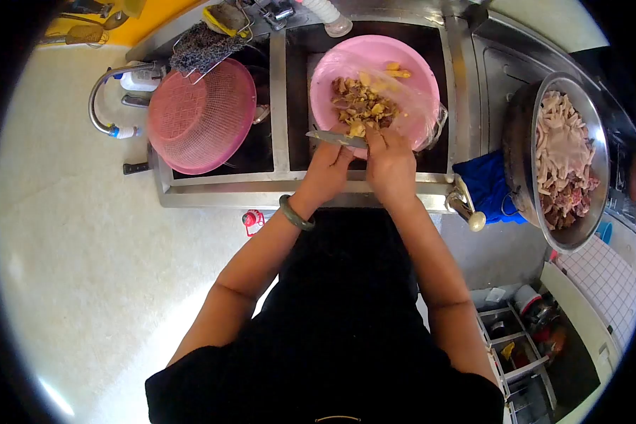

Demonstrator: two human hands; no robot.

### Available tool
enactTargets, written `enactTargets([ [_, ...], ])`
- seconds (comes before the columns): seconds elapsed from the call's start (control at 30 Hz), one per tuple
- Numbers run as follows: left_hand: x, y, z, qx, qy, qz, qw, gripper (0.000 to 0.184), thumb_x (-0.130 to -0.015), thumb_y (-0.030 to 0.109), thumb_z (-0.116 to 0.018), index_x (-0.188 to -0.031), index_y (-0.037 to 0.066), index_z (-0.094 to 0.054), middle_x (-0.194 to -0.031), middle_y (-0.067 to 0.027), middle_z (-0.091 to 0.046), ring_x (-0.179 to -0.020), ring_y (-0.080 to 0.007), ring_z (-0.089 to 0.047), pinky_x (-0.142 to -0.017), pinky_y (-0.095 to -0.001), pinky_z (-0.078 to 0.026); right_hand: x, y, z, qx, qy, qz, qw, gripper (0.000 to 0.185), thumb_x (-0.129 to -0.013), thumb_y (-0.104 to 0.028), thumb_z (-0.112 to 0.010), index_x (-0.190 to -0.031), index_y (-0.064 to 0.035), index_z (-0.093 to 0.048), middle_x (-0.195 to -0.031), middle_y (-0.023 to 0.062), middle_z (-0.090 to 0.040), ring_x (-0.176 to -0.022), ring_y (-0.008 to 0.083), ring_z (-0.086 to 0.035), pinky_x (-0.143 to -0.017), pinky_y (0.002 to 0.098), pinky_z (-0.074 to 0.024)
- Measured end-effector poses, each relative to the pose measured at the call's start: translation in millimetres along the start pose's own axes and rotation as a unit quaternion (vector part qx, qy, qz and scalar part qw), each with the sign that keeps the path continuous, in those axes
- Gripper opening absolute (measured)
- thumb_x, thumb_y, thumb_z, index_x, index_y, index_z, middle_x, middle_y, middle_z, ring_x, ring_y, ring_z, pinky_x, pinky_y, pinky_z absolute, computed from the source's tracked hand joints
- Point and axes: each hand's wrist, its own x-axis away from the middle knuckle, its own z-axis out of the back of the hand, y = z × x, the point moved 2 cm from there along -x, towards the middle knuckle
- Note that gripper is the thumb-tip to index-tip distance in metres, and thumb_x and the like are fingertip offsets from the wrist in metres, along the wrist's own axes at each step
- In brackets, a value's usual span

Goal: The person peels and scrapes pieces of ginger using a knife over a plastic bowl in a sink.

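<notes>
A pink basin (pixel 426 78) in the right sink bay holds brown and yellow chopped pieces (pixel 364 102), with a clear plastic bag partly over them. At the basin's near edge, my right hand (pixel 392 168) is closed around the hidden handle end of a knife (pixel 336 138), whose blade points left. My left hand (pixel 325 173) is just left of it, fingers bent together under the blade; what they grip is hidden. A yellow piece lies by the blade and fingertips.
A pink mesh strainer (pixel 201 116) sits over the left sink bay, below a wire rack with a dark scrubber (pixel 201 49). To the right stands a steel bowl of pale and reddish meat (pixel 564 155), near a blue cloth (pixel 484 187). A faucet hose hangs behind the basin.
</notes>
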Motion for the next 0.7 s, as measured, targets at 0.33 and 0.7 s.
enactTargets([
  [0.33,8.8,8.5,5.7,0.047,-0.021,0.034,0.998,0.023,-0.099,0.016,-0.042,-0.114,0.001,-0.051,-0.098,-0.0035,-0.052,-0.082,-0.0091,-0.052,-0.068,-0.0213,-0.041,5.0,29.1,-10.2,0.003,-0.046,-0.092,0.995,0.035,-0.077,-0.004,-0.053,-0.11,-0.0079,-0.061,-0.09,0.0155,-0.062,-0.084,0.0339,-0.061,-0.076,0.0407,-0.0491],
  [0.7,5.5,0.5,5.4,0.177,0.018,0.07,0.982,0.027,-0.094,0.004,-0.045,-0.12,-0.002,-0.048,-0.112,-0.0093,-0.048,-0.093,-0.0162,-0.053,-0.079,-0.0272,-0.046,1.1,-14.5,0.4,0.023,-0.004,0.002,1.0,0.036,-0.074,-0.005,-0.057,-0.109,-0.0001,-0.061,-0.095,0.0184,-0.062,-0.086,0.0341,-0.06,-0.079,0.0427,-0.0475],
])
